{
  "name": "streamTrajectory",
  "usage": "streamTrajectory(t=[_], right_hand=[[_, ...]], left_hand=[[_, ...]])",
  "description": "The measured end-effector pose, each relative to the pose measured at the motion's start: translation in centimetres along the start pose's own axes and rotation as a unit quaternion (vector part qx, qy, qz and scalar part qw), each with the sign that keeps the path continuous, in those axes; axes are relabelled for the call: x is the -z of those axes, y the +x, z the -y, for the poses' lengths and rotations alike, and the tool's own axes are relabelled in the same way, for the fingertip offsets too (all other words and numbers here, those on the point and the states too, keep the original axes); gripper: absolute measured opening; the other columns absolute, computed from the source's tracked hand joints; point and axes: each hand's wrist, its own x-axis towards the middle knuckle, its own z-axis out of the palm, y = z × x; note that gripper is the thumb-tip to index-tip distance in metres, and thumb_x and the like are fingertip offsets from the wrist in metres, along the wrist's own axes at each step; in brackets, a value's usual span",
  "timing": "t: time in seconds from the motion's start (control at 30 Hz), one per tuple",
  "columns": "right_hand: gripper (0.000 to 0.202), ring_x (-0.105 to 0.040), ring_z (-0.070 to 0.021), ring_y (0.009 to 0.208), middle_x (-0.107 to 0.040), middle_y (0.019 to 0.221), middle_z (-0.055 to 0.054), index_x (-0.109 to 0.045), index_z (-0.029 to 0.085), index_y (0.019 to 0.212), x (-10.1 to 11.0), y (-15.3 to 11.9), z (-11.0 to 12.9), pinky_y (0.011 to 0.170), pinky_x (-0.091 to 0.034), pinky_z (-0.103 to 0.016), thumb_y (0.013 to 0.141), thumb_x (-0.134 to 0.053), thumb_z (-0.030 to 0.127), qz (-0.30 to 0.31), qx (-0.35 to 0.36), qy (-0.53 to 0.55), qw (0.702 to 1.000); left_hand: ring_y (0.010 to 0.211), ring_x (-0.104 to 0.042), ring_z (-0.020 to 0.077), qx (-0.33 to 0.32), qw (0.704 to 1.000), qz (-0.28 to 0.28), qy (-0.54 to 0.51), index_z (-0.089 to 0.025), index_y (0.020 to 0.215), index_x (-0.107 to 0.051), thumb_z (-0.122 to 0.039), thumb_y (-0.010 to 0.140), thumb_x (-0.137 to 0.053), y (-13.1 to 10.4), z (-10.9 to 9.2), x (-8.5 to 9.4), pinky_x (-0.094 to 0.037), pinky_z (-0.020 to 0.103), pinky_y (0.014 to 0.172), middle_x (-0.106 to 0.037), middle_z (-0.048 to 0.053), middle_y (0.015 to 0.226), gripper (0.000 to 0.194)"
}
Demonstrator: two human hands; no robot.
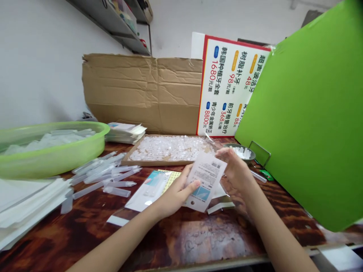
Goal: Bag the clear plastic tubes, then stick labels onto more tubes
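My left hand [180, 189] grips a white printed card [206, 181] with a blue picture on it, the thumb lying across its face. Close to the card's right edge, my right hand [234, 168] is raised with its fingers bent together. Thin see-through film shows about these fingers, seemingly a clear plastic bag; its outline is hard to make out. Below the card, clear packaging with a white strip [221, 207] lies on the table. Left of my left hand rests a blue-and-white printed packet [150, 189], partly over a yellow dotted sheet [172, 179].
Several translucent plastic tubes [117, 184] lie loose beside a green basin [85, 151] of similar pieces. A shallow cardboard tray [159, 163] holds small clear parts. Paper stacks [28, 204] stand at left. A bowl [252, 155] sits behind my right hand; a green panel [306, 113] borders the right.
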Motion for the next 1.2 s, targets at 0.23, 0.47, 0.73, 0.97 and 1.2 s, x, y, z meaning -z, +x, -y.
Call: streamTrajectory(t=[0.23,0.47,0.73,0.97,1.2], right_hand=[[0.059,-0.059,-0.0193,0.081,-0.065,0.091,-0.003,-0.061,0.024,0.1,-2.2,-0.6,-1.7,0.071,-0.044,-0.03,0.062,-0.064,0.069,0.072,-0.079,0.078,0.991],[0.026,-0.054,-0.0097,0.056,-0.061,0.065,0.003,-0.059,0.017,0.077,-1.7,-0.5,-2.0,0.054,-0.039,-0.021,0.066,-0.076,0.034,0.031,-0.158,0.02,0.987],[0.036,-0.06,-0.0126,0.068,-0.066,0.081,-0.002,-0.061,0.02,0.101,-2.7,-1.1,-2.4,0.062,-0.044,-0.023,0.069,-0.074,0.031,0.105,-0.194,0.004,0.975],[0.03,-0.056,-0.0087,0.061,-0.063,0.078,0.002,-0.063,0.023,0.099,-2.6,-1.2,-1.7,0.049,-0.039,-0.017,0.072,-0.071,0.033,0.132,-0.19,-0.032,0.972],[0.04,-0.063,-0.0134,0.07,-0.067,0.089,-0.002,-0.061,0.023,0.105,-2.4,-1.0,-1.3,0.061,-0.048,-0.024,0.068,-0.074,0.023,0.116,-0.188,0.009,0.975]], left_hand=[[0.109,-0.054,0.0218,0.036,0.995,-0.062,-0.064,-0.022,0.119,-0.042,-0.037,0.085,-0.055,0.1,0.4,-0.2,-0.043,0.032,0.09,-0.054,0.008,0.123,0.04],[0.097,-0.059,0.018,0.073,0.991,-0.094,-0.064,-0.018,0.107,-0.047,-0.041,0.084,-0.056,0.6,0.4,0.1,-0.048,0.029,0.081,-0.058,0.008,0.114,0.034],[0.071,-0.06,0.0163,0.092,0.982,-0.147,-0.077,-0.018,0.086,-0.049,-0.045,0.081,-0.057,0.9,0.6,1.0,-0.047,0.023,0.056,-0.064,0.003,0.081,0.029],[0.075,-0.059,0.0148,0.089,0.981,-0.128,-0.112,-0.015,0.101,-0.054,-0.037,0.079,-0.062,0.9,0.2,1.1,-0.049,0.024,0.065,-0.064,0.004,0.083,0.032],[0.072,-0.058,0.0147,0.093,0.983,-0.117,-0.102,-0.015,0.104,-0.056,-0.033,0.078,-0.063,0.9,-0.2,1.6,-0.048,0.022,0.057,-0.063,0.004,0.078,0.032]])
